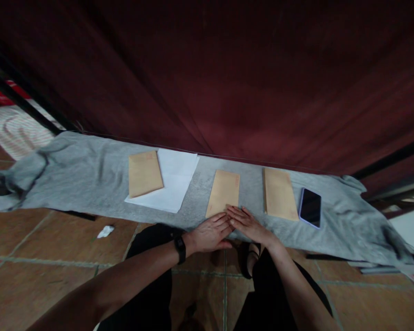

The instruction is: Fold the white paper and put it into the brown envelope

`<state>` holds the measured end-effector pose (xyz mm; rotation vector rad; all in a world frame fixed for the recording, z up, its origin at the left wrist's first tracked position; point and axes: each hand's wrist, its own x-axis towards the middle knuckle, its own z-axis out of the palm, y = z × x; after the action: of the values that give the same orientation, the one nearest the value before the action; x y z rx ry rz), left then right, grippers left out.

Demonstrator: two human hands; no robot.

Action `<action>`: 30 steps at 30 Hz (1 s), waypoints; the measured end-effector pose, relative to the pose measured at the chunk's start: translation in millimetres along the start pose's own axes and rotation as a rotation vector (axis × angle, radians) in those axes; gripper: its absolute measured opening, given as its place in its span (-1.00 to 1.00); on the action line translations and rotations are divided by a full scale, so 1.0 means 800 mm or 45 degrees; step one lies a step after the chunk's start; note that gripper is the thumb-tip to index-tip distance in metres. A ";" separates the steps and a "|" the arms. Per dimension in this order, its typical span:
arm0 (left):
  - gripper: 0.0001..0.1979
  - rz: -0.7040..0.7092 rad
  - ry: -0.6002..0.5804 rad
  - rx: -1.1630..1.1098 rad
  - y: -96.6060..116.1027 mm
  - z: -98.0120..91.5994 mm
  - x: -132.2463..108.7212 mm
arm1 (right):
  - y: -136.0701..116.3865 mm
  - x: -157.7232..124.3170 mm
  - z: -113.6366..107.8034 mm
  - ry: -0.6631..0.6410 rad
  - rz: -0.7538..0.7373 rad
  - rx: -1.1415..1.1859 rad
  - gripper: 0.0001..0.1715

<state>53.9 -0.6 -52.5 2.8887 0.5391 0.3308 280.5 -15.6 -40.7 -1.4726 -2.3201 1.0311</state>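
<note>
A brown paper envelope (224, 188) with small red print lies in front of me on a grey cloth. My left hand (210, 232), with a black band on the wrist, rests flat at the envelope's near edge. Beside it my right hand (246, 224) lies flat too, its fingertips meeting those of the left over the envelope's lower end. The fingers of both hands are stretched out, and neither grips anything. To the right is a stack of brown envelopes (281, 193). On the left another brown envelope pile (145, 174) sits partly on white paper sheets (175, 177).
The grey cloth (86, 179) covers a long narrow surface. A phone (310, 208) lies right of the stack. Behind hangs a dark red curtain (207, 92), with dark bars at both sides. A crumpled white tissue (105, 231) is on the tiled floor (65, 243).
</note>
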 end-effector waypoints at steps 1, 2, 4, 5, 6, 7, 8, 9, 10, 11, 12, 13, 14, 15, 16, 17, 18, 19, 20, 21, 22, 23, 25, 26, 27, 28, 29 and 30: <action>-0.39 0.001 -0.003 -0.006 0.000 -0.001 0.001 | 0.000 -0.002 -0.003 0.002 -0.017 0.053 -0.39; -0.40 -0.004 -0.004 -0.014 -0.001 -0.003 0.002 | 0.001 -0.003 -0.005 0.008 -0.036 0.110 -0.41; -0.42 -0.028 -0.001 -0.039 0.000 -0.006 0.003 | 0.004 -0.004 -0.009 0.045 -0.067 0.225 -0.46; -0.43 -0.046 0.003 -0.057 0.000 -0.008 0.004 | 0.006 -0.003 -0.010 0.095 -0.062 0.279 -0.48; -0.47 -0.068 0.010 -0.077 0.000 -0.010 0.005 | 0.008 0.000 -0.009 0.172 -0.038 0.321 -0.50; -0.51 -0.093 0.022 -0.098 0.001 -0.012 0.005 | 0.010 0.003 -0.009 0.273 0.001 0.343 -0.52; -0.56 -0.121 0.038 -0.120 0.000 -0.013 0.007 | 0.012 0.007 -0.008 0.388 0.054 0.343 -0.53; -0.60 -0.155 0.065 -0.140 -0.001 -0.015 0.009 | 0.014 0.012 -0.008 0.507 0.117 0.322 -0.54; -0.63 -0.195 0.099 -0.155 -0.003 -0.015 0.011 | 0.017 0.017 -0.008 0.617 0.186 0.289 -0.56; -0.63 -0.235 0.132 -0.163 -0.006 -0.015 0.013 | 0.019 0.023 -0.008 0.704 0.255 0.254 -0.57; -0.63 -0.273 0.158 -0.162 -0.009 -0.014 0.016 | 0.020 0.028 -0.010 0.765 0.322 0.229 -0.58; -0.61 -0.310 0.172 -0.152 -0.014 -0.013 0.018 | 0.022 0.033 -0.012 0.797 0.391 0.223 -0.59; -0.57 -0.347 0.176 -0.130 -0.018 -0.010 0.020 | 0.023 0.037 -0.014 0.804 0.453 0.232 -0.61; -0.53 -0.382 0.171 -0.100 -0.022 -0.008 0.022 | 0.024 0.041 -0.017 0.791 0.502 0.250 -0.64; -0.48 -0.407 0.160 -0.067 -0.026 -0.005 0.023 | 0.025 0.045 -0.019 0.766 0.536 0.272 -0.66; -0.43 -0.424 0.153 -0.032 -0.029 -0.002 0.023 | 0.025 0.048 -0.021 0.737 0.557 0.294 -0.68; -0.39 -0.429 0.147 -0.001 -0.031 0.001 0.023 | 0.025 0.051 -0.022 0.714 0.567 0.314 -0.70; -0.36 -0.420 0.142 0.026 -0.032 0.004 0.022 | 0.026 0.054 -0.022 0.699 0.571 0.334 -0.71; -0.34 -0.405 0.138 0.048 -0.033 0.007 0.021 | 0.025 0.056 -0.022 0.689 0.573 0.353 -0.71; -0.31 -0.391 0.135 0.065 -0.033 0.009 0.019 | 0.025 0.059 -0.022 0.679 0.578 0.377 -0.70; -0.29 -0.383 0.135 0.078 -0.033 0.011 0.019 | 0.025 0.061 -0.022 0.670 0.584 0.402 -0.69; -0.27 -0.381 0.134 0.087 -0.033 0.012 0.018 | 0.025 0.063 -0.021 0.661 0.591 0.427 -0.68; -0.28 -0.386 0.138 0.091 -0.033 0.014 0.017 | 0.025 0.067 -0.021 0.647 0.606 0.471 -0.64; -0.28 -0.387 0.143 0.089 -0.034 0.015 0.018 | 0.025 0.069 -0.021 0.642 0.612 0.484 -0.63; -0.29 -0.385 0.150 0.085 -0.035 0.014 0.019 | 0.025 0.072 -0.021 0.641 0.616 0.491 -0.64; -0.30 -0.383 0.159 0.082 -0.036 0.014 0.020 | 0.026 0.075 -0.022 0.646 0.618 0.489 -0.66; -0.30 -0.378 0.169 0.081 -0.037 0.013 0.021 | 0.026 0.078 -0.023 0.657 0.618 0.480 -0.70; -0.31 -0.374 0.179 0.081 -0.039 0.011 0.023 | 0.027 0.081 -0.024 0.672 0.618 0.467 -0.73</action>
<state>62.7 34.0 -64.5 2.8031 1.0002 0.4789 274.6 54.0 -52.6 -1.8978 -1.3692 0.9492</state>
